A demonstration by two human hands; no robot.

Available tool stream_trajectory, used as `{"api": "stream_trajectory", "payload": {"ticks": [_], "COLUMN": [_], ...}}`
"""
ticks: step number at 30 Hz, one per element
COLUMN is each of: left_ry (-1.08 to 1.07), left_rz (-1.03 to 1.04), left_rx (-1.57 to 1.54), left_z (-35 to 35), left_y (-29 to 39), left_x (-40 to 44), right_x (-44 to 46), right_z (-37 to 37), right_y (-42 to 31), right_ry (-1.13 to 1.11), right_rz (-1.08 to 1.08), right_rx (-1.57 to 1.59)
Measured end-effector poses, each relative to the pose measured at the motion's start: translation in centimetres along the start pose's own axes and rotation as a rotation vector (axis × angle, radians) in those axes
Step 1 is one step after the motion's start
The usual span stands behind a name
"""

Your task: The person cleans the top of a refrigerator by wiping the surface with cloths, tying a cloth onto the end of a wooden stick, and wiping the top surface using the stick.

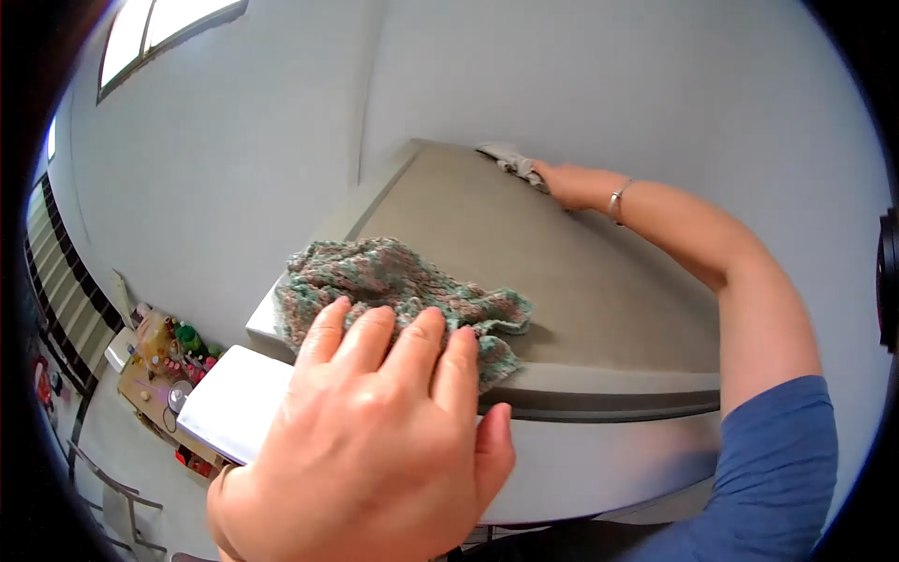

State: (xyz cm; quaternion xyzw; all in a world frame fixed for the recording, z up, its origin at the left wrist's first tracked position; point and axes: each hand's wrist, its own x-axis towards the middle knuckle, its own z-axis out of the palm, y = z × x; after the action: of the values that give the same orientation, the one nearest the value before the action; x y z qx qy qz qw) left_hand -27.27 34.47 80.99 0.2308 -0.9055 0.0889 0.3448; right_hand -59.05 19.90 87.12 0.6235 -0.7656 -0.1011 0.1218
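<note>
In the head view, my left hand (375, 431) lies palm down, its fingers stretched out and slightly apart. Under its fingertips is a crumpled green-and-brown patterned cloth (375, 272), bunched on the near left corner of a refrigerator top (506, 272). My right arm reaches across to the far edge of that top. There my right hand (559, 184) is closed on a greyish-white rag (513, 161), pressed against the surface beside the wall. Most of the right fingers are hidden by the hand and rag. A silver bracelet (616, 200) circles the right wrist.
A pale wall (581, 75) rises right behind the refrigerator top. Below left, a wooden table (140, 393) carries bottles and bags in a cluster. A chair (117, 496) stands on the floor at lower left. Windows (159, 33) are high at upper left.
</note>
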Motion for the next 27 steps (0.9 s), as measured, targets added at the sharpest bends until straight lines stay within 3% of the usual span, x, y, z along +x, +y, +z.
{"api": "stream_trajectory", "payload": {"ticks": [1,2,3,6,12,18,20,22,27], "left_ry": [-0.009,-0.038,-0.012,-0.006,-0.024,-0.022,0.04,0.03,0.037], "left_rz": [-0.004,-0.036,-0.022,-0.008,-0.021,-0.015,-0.001,-0.001,-0.005], "left_rx": [-0.011,-0.009,0.008,0.004,0.004,0.008,-0.022,-0.035,-0.058], "left_z": [-0.5,2.7,3.8,3.8,3.7,0.8,0.4,0.9,4.1], "left_y": [0.6,-9.2,-12.3,-13.5,-13.5,-13.4,-12.9,-12.7,-13.2], "left_x": [-0.5,8.2,8.5,7.9,7.8,7.4,7.6,7.7,8.6], "right_x": [0.1,15.0,19.1,21.9,19.9,9.6,10.2,12.0,21.9], "right_z": [-0.2,-1.9,-1.7,-1.9,-2.7,-8.2,-7.5,-6.5,-2.2], "right_y": [-1.1,-1.5,-4.0,-7.0,-8.1,-9.5,-9.4,-9.7,-7.9], "right_ry": [0.017,0.011,0.014,0.069,0.034,-0.122,-0.062,-0.073,0.005], "right_rz": [-0.034,-0.094,-0.103,-0.183,-0.247,-0.325,-0.373,-0.238,-0.258], "right_rx": [-0.001,0.011,0.009,-0.068,-0.103,-0.137,-0.104,-0.068,-0.118]}}
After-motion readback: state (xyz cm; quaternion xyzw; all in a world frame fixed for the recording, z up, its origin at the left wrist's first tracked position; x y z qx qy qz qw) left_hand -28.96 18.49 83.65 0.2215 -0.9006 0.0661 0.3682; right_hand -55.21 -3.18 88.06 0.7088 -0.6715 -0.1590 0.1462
